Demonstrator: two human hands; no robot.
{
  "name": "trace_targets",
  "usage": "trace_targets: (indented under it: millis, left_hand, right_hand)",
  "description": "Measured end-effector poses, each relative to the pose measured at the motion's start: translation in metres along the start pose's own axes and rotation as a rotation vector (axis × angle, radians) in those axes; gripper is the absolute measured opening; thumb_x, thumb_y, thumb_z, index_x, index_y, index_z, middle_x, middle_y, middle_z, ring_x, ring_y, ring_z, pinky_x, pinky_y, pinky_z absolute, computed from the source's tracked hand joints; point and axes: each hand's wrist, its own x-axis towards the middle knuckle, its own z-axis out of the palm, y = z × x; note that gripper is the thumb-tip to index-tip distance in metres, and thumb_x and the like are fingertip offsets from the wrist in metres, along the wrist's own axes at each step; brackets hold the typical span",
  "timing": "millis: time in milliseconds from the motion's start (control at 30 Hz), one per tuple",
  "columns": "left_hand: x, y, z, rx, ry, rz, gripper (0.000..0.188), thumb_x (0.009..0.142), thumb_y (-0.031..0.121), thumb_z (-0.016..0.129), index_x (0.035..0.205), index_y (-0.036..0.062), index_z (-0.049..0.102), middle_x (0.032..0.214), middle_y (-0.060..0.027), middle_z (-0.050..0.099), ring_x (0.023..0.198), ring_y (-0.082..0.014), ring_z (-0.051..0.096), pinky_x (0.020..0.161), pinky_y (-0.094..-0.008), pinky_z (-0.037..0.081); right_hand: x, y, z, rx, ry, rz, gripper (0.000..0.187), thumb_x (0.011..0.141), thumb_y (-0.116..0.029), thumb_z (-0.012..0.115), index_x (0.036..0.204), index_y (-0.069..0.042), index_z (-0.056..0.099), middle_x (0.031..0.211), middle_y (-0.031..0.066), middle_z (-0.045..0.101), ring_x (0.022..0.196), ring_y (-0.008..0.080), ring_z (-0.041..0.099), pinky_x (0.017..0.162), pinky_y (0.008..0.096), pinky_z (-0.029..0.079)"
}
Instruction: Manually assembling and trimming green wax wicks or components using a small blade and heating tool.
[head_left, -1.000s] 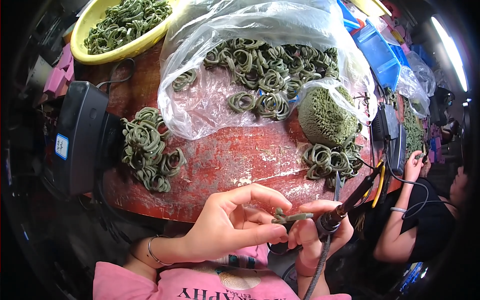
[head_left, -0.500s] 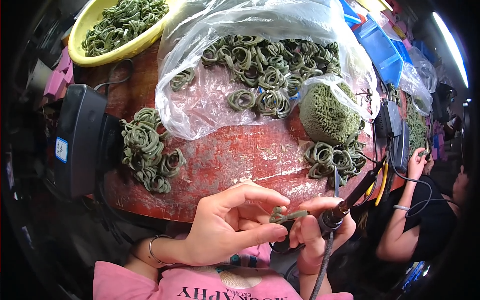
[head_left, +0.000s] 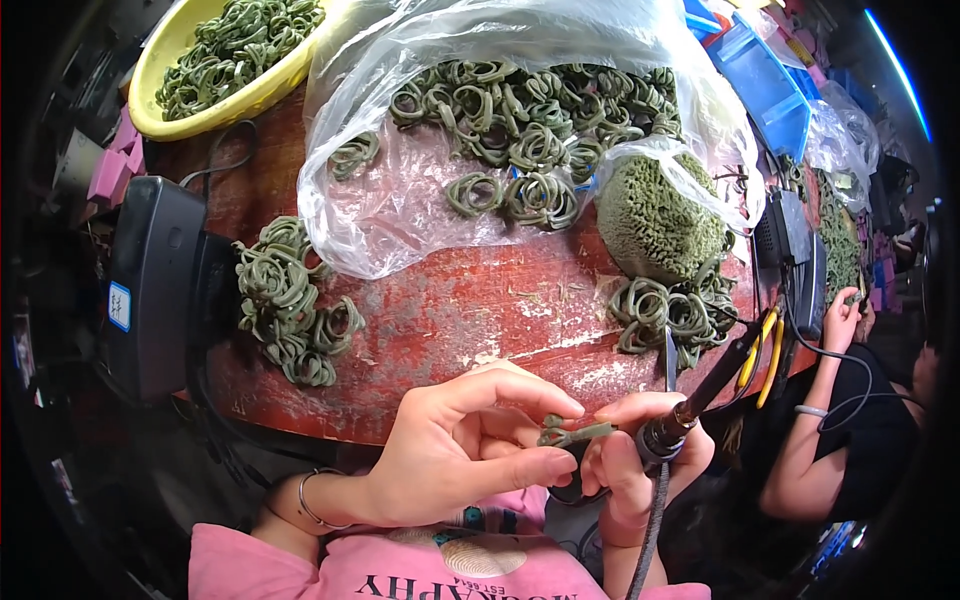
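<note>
My left hand (head_left: pixel 435 450) is closed in a pinch, its thumb and fingers around a small olive-green ring piece (head_left: pixel 572 434). The other end of that piece reaches the fingertips of my right hand (head_left: pixel 625 465). A corded pen-shaped tool, like a soldering iron (head_left: pixel 712 382), with a black handle and ribbed collar, lies in my right hand, its cord hanging down. A flat metal blade (head_left: pixel 670 360) sticks up beside it; whether my right hand holds it too is hidden. Beyond my hands are a pile of green rings (head_left: pixel 290 300) and rings (head_left: pixel 655 310) beside a rough green block (head_left: pixel 655 220).
A clear plastic bag (head_left: pixel 380 235) with many rings covers the red table's (head_left: pixel 450 330) far part. A yellow basket (head_left: pixel 150 115) of rings, a black device (head_left: pixel 155 285), a blue bin (head_left: pixel 760 90) and yellow-handled pliers (head_left: pixel 765 355) surround it. Another person's arm (head_left: pixel 800 450) is at right.
The whole view has shifted slightly. My hands keep nearly the same pose around the green ring piece. At right, the other person's hand has moved a little.
</note>
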Motion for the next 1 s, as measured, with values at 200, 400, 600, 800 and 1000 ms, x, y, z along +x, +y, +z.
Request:
trace_targets:
  millis: [200,400,600,800,1000]
  left_hand:
    - [-0.0018,0.0055,0.0046,-0.024,0.022,-0.067,0.032,0.073,-0.012,0.061,0.103,-0.0079,0.051,0.101,-0.0154,0.049,0.082,-0.0227,0.061,0.067,-0.0268,0.056]
    - [-0.0009,0.0049,0.0052,0.021,-0.008,0.039,0.027,0.074,-0.011,0.060,0.101,-0.0081,0.055,0.101,-0.0164,0.050,0.080,-0.0221,0.062,0.066,-0.0270,0.056]
    - [0.0009,-0.0015,0.0045,0.014,0.006,0.098,0.027,0.075,-0.012,0.059,0.101,-0.0071,0.056,0.098,-0.0159,0.051,0.077,-0.0202,0.062,0.063,-0.0251,0.055]
    - [-0.0004,0.0016,0.0044,0.042,-0.006,0.066,0.031,0.075,-0.012,0.058,0.105,-0.0059,0.055,0.098,-0.0149,0.051,0.077,-0.0189,0.062,0.063,-0.0246,0.054]
    - [0.0010,-0.0015,0.0017,-0.006,-0.001,0.016,0.032,0.076,-0.011,0.058,0.107,-0.0063,0.054,0.099,-0.0137,0.051,0.077,-0.0174,0.061,0.065,-0.0248,0.054]
  right_hand:
    - [0.0010,-0.0001,-0.0012,-0.044,-0.013,-0.038,0.018,0.067,0.003,0.065,0.085,0.002,0.060,0.073,0.0083,0.065,0.062,0.0094,0.060,0.057,0.0205,0.047]
    - [0.0014,-0.0006,-0.0001,-0.033,-0.013,-0.035,0.017,0.067,0.004,0.064,0.084,0.002,0.061,0.073,0.0079,0.065,0.060,0.0079,0.059,0.055,0.0199,0.045]
    - [0.0025,0.0009,-0.0015,-0.070,-0.027,-0.035,0.017,0.068,0.003,0.064,0.085,0.003,0.061,0.071,0.0068,0.064,0.057,0.0060,0.055,0.053,0.0190,0.043]
    - [0.0029,0.0002,0.0009,-0.058,-0.009,-0.047,0.017,0.069,0.002,0.064,0.085,0.003,0.060,0.069,0.0053,0.063,0.056,0.0052,0.054,0.052,0.0186,0.042]
    - [0.0038,0.0053,0.0007,-0.102,-0.017,-0.042,0.016,0.069,0.002,0.064,0.085,0.002,0.061,0.068,0.0041,0.063,0.057,0.0042,0.053,0.052,0.0182,0.042]
